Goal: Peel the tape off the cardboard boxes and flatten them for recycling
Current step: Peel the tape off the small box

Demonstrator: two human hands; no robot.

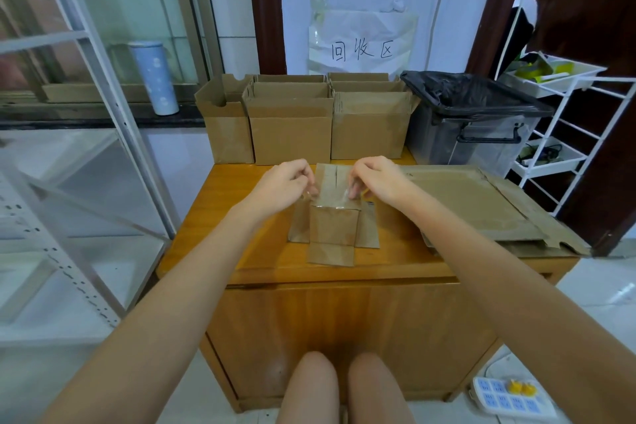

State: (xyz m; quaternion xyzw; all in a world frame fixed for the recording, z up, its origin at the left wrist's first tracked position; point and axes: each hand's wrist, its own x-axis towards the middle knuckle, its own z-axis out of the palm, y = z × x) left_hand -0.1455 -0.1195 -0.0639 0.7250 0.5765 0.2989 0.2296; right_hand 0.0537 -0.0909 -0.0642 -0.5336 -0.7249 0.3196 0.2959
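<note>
Small cardboard box [332, 229] sits mid-desk [220, 217], flaps splayed, a clear tape strip [330, 198] across its top edge, and I've got both hands on it: left hand [282, 184] pinching the tape's left end, right hand [377, 179] pinching at the right end (something yellow shows under those fingers, can't tell what). I'd judge the trick here is a low, steady pull along the strip so it lifts whole. Flattened sheets [481, 206] lie right, upright boxes [290, 120] wait behind.
</note>
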